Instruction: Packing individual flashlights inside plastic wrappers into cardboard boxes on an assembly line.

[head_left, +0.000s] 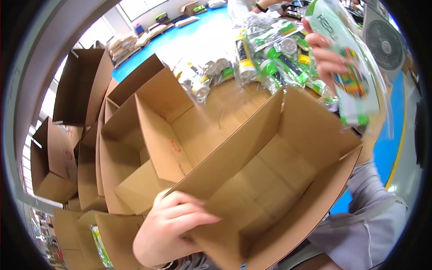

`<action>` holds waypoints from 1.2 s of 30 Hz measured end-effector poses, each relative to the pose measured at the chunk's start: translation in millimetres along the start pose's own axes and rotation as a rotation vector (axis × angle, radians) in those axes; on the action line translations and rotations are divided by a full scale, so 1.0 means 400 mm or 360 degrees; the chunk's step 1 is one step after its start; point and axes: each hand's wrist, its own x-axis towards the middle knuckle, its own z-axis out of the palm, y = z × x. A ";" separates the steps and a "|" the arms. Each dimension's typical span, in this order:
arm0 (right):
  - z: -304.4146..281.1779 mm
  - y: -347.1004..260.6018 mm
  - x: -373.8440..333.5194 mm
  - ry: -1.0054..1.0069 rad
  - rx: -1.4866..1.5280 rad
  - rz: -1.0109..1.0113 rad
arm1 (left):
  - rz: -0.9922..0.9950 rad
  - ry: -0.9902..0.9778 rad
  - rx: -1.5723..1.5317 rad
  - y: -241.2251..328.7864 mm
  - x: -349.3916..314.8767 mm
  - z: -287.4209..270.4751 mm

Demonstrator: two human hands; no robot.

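In front of me an open cardboard box [310, 112] is tilted, its bare inside showing. My left hand [168, 229] is closed over the box's near left edge, fingers reaching inside and thumb tucked lower. Raised at the upper right, my right hand [326, 60] wraps its fingers round the edge of a pale green package [360, 90] in clear plastic, with a colourful picture on it. This package is above the box's far right corner, apart from it. Motion blurs it slightly.
Several open cardboard boxes [121, 148] crowd the left. Beyond lies a table [225, 108] with a heap of clear-bagged green, yellow and black items [283, 58]. A grey fan [384, 42] stands at the far right. Another person's hand [270, 3] shows at the top.
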 end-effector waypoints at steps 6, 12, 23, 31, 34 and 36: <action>0.164 0.048 0.028 -0.0133 -0.2042 0.1342 | 0.0202 0.0155 0.0211 0.066 0.068 0.075; 0.213 0.164 0.057 -0.0004 -0.2208 0.2717 | 0.0573 0.0985 0.0489 0.107 0.061 0.229; 0.261 0.445 0.085 -0.0430 -0.2163 0.2479 | 0.0416 0.1417 0.0544 0.171 0.033 0.361; 0.315 0.671 0.057 -0.1261 -0.2276 0.1997 | 0.0376 0.1348 0.0738 0.160 0.014 0.340; 0.311 0.691 0.048 -0.1282 -0.2244 0.1965 | 0.0394 0.1263 0.0795 0.157 0.001 0.325; 0.307 0.702 0.044 -0.1278 -0.2223 0.1945 | 0.0394 0.1239 0.0798 0.159 -0.004 0.326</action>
